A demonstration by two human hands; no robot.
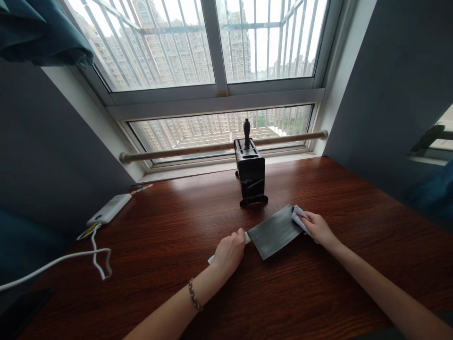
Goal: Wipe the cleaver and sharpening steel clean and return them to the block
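A cleaver with a broad grey blade [274,231] lies flat on the dark wooden table [318,283]. My left hand [229,252] is closed around its pale handle, which sticks out at both sides of the fist. My right hand [317,227] presses a white cloth [298,215] against the blade's far right corner. A black knife block [250,172] with one dark handle sticking up stands just behind the blade.
A white power bank [109,208] with a white cable [71,257] lies at the table's left. A wooden rail [198,148] and a barred window run along the back. Grey walls close in on both sides.
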